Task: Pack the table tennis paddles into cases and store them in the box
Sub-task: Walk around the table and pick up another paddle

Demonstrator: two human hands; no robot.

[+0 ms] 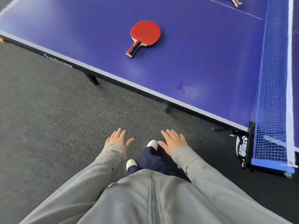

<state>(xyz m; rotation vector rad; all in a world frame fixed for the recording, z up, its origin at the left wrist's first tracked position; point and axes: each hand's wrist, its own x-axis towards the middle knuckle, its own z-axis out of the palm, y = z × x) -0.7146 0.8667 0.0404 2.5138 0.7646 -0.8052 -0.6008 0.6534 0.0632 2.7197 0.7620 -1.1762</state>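
left hand (117,138), fingers spread and straight, holding nothing, hangs over the carpet (48,126). red paddle (144,35) lies flat, red face up, on the blue table (210,70), well ahead of both hands and roughly between them, untouched. right hand (174,142), likewise spread and empty. risk: a hurried reach from here may nudge the blade and skid the flush-lying paddle across the smooth top. long axis diagonal: handle points back toward the left hand, blade away to the right. handle of a second paddle (235,0) shows far beyond the right hand, near the net (273,78).
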